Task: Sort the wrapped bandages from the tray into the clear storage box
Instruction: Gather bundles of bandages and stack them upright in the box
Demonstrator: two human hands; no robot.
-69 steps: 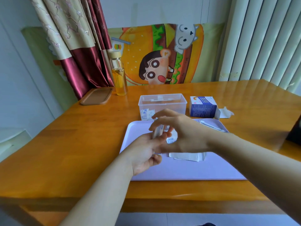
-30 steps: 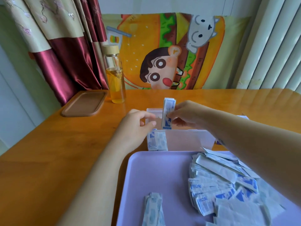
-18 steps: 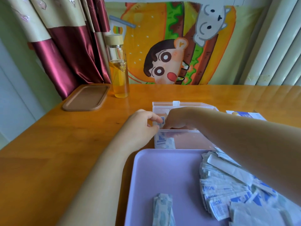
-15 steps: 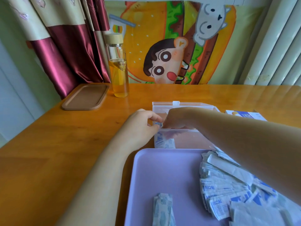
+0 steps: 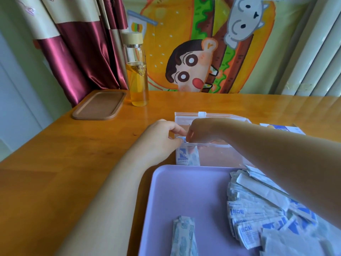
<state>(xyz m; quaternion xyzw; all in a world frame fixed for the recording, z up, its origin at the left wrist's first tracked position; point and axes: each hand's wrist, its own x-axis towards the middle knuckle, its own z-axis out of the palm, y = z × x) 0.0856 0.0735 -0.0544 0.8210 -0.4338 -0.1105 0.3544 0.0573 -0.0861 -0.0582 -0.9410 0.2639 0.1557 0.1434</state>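
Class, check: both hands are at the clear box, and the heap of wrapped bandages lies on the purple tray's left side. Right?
No: the head view shows the heap on the right side of the purple tray. The left hand and right hand are at the clear box.

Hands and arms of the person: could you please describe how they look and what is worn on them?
The left hand and right hand are bare: no gloves, rings or watch show. The left forearm and right forearm are uncovered to the picture's edge; no sleeve is in view.
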